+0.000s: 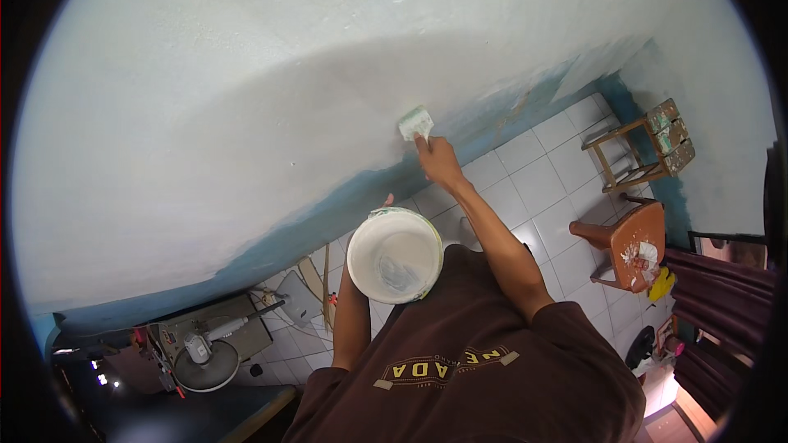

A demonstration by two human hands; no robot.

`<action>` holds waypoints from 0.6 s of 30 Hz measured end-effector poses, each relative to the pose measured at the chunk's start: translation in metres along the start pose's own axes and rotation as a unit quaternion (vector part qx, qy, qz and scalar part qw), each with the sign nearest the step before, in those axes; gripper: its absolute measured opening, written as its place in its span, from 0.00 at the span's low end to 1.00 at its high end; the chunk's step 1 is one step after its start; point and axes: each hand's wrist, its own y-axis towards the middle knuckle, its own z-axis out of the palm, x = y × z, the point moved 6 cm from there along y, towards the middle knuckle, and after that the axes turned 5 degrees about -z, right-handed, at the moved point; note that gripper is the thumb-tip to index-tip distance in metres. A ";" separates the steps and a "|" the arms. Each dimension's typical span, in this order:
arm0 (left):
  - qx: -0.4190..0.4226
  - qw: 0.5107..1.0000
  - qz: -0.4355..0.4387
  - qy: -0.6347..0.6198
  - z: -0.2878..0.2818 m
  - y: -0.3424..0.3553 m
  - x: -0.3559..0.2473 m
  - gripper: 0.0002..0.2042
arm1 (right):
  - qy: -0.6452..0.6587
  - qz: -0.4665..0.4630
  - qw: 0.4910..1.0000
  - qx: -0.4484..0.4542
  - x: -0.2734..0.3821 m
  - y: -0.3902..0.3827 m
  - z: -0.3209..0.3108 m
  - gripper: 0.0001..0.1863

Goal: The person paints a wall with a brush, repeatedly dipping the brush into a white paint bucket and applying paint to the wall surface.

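My right hand (441, 163) grips the handle of a wide flat paintbrush (416, 122). White paint coats the bristles, which press against the wall (328, 107) just above its blue lower band. My left hand (389, 199) supports a white paint bucket (354, 256) in front of my chest. Only a fingertip or so shows beyond the bucket's rim; the rest of that hand is hidden behind it. Inside the bucket, some whitish paint lies at the bottom, and dried paint marks the rim.
A paint-spattered wooden step stool (648, 143) stands by the far right corner. Nearer is a brown plastic chair (628, 242) with scraps on its seat. At lower left, a fan (205, 357) and other household items sit near the wall. White tiles (538, 180) cover the floor.
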 end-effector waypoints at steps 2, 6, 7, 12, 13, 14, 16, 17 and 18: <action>0.038 0.998 -0.041 0.021 -0.016 0.008 0.005 0.21 | 0.046 -0.046 0.997 0.028 0.047 -0.025 -0.001 0.31; -0.036 0.997 -0.073 0.015 -0.005 0.015 0.013 0.21 | 0.032 -0.234 0.972 -0.005 0.098 -0.041 -0.014 0.30; -0.102 0.993 -0.020 0.047 -0.015 0.018 0.010 0.22 | 0.044 -0.254 0.966 0.010 0.111 -0.046 -0.013 0.30; -0.070 0.997 0.006 0.016 -0.003 0.009 0.006 0.20 | 0.039 -0.223 0.974 -0.003 0.027 0.005 0.012 0.29; -0.056 0.997 0.052 0.025 -0.001 0.004 0.004 0.17 | 0.059 -0.217 0.974 -0.014 -0.005 0.015 0.016 0.30; -0.045 0.993 0.101 0.033 -0.001 -0.001 0.000 0.16 | 0.080 -0.212 0.974 -0.022 -0.032 0.026 0.021 0.31; -0.016 0.992 0.123 0.034 -0.002 -0.002 -0.001 0.14 | 0.060 -0.187 0.980 -0.035 -0.069 0.034 0.018 0.32; 0.003 0.988 0.153 0.028 -0.010 -0.010 -0.001 0.15 | 0.043 -0.161 0.985 -0.034 -0.087 0.035 0.026 0.32; 0.008 0.987 0.155 0.030 -0.011 -0.008 -0.003 0.15 | 0.041 -0.166 0.985 -0.037 -0.097 0.039 0.020 0.32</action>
